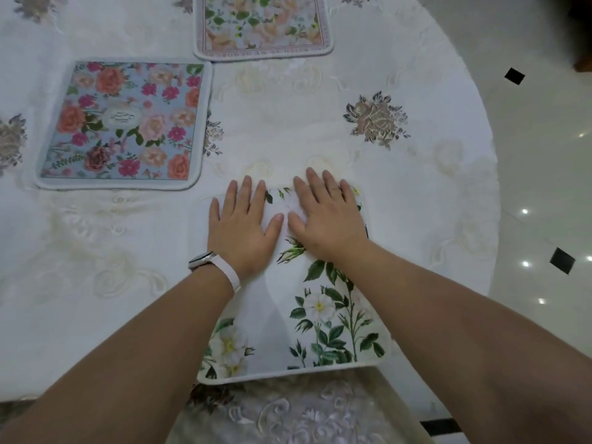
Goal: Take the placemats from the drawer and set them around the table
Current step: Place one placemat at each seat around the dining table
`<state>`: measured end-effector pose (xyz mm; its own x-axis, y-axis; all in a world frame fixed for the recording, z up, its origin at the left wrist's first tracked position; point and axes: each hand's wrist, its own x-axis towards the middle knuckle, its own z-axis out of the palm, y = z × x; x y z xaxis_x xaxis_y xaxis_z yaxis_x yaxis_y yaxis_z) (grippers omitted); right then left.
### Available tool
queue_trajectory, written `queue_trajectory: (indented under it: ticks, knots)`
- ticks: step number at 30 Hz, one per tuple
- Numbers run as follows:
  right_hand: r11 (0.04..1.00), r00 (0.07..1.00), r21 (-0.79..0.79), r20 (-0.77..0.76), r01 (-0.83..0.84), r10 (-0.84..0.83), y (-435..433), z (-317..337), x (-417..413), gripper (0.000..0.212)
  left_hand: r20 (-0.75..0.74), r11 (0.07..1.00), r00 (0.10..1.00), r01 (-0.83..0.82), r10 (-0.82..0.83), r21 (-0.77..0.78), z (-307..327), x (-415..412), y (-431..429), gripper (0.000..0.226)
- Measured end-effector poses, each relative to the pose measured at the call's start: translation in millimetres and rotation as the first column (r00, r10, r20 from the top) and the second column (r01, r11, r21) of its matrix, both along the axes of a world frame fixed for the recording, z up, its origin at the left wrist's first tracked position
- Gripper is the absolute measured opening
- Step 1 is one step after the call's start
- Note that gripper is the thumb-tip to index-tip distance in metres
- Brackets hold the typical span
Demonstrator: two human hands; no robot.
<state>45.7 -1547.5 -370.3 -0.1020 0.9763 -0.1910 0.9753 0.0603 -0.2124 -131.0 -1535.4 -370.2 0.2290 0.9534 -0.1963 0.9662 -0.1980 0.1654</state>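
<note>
A white placemat (pixel 298 318) printed with white flowers and green leaves lies at the near edge of the round table (pixel 416 200). My left hand (pixel 242 225) and my right hand (pixel 326 213) both lie flat on its far half, fingers straight and spread, thumbs almost touching. A blue placemat with pink and orange roses (pixel 125 123) lies to the far left. A third floral placemat with a pinkish border (pixel 262 24) lies at the far centre, partly cut off by the frame's top edge.
An embroidered white tablecloth (pixel 96 267) covers the table and hangs over the near edge. Glossy pale floor tiles with small black diamonds (pixel 544 187) lie to the right. A watch with a white strap (pixel 217 267) is on my left wrist.
</note>
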Motion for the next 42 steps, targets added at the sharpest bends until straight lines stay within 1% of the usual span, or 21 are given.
queue_trajectory:
  ticks: [3,6,11,16,18,20,22,25,28,29,34,37,40,42]
  knots:
    - [0.996,0.996,-0.022,0.022,0.088,-0.087,-8.2,1.7,12.9,0.072,-0.010,0.998,0.999,-0.054,0.054,-0.016,1.3,-11.1,-4.3,0.073]
    - [0.990,0.990,-0.026,0.004,0.140,-0.140,-27.6,3.9,26.9,0.072,-0.022,0.992,0.992,-0.128,0.128,-0.014,2.1,-28.2,-18.4,0.074]
    - [0.981,0.984,-0.072,0.017,0.180,-0.179,-70.3,6.8,37.7,0.072,0.014,0.988,0.988,-0.157,0.157,-0.010,3.7,-47.7,-48.5,0.075]
    - [0.975,0.982,-0.121,0.006,0.187,-0.188,-119.4,16.8,29.7,0.071,0.042,0.977,0.977,-0.204,0.207,-0.055,8.5,-58.5,-99.4,0.074]
    - [0.987,0.996,-0.136,0.001,0.090,-0.090,-135.8,25.5,14.9,0.069,0.057,0.991,0.990,-0.123,0.126,-0.048,10.5,-52.9,-124.4,0.074]
    - [0.991,0.999,-0.134,-0.042,-0.029,0.024,-150.2,29.1,-7.8,0.067,0.071,0.998,0.997,0.023,-0.019,-0.050,8.9,-44.1,-146.0,0.073]
    - [0.987,0.994,-0.121,-0.060,-0.101,0.095,-161.5,25.3,-31.6,0.065,0.068,0.990,0.990,0.128,-0.123,-0.065,6.2,-37.7,-158.8,0.070]
    - [0.988,0.992,-0.092,-0.049,-0.121,0.117,-169.6,16.6,-48.2,0.061,0.032,0.978,0.980,0.196,-0.194,-0.070,6.4,-38.7,-165.4,0.065]
    - [0.983,0.985,-0.081,-0.052,-0.166,0.163,-170.6,10.9,-37.1,0.061,0.006,0.951,0.953,0.304,-0.304,-0.052,4.8,-47.0,-168.0,0.063]
    - [0.980,0.982,-0.078,-0.043,-0.184,0.181,-170.3,9.6,-31.5,0.062,0.006,0.947,0.948,0.319,-0.319,-0.051,4.6,-50.5,-167.5,0.063]
    - [0.982,0.991,-0.141,0.023,-0.129,0.134,-154.2,13.9,-0.7,0.065,0.000,0.965,0.967,0.256,-0.256,-0.060,2.7,-57.1,-159.6,0.069]
    - [0.993,0.997,-0.097,0.027,-0.067,0.070,-135.7,13.5,22.1,0.066,-0.007,0.980,0.981,0.192,-0.193,-0.052,2.2,-60.3,-146.8,0.070]
    - [0.994,0.998,-0.097,0.034,-0.050,0.054,-118.8,9.9,38.7,0.067,-0.010,0.993,0.995,0.095,-0.096,-0.069,3.8,-67.2,-120.8,0.071]
    - [0.995,0.999,-0.090,0.027,-0.038,0.041,-105.9,9.2,44.3,0.067,0.014,0.997,0.999,0.051,-0.050,-0.060,4.6,-71.3,-103.9,0.071]
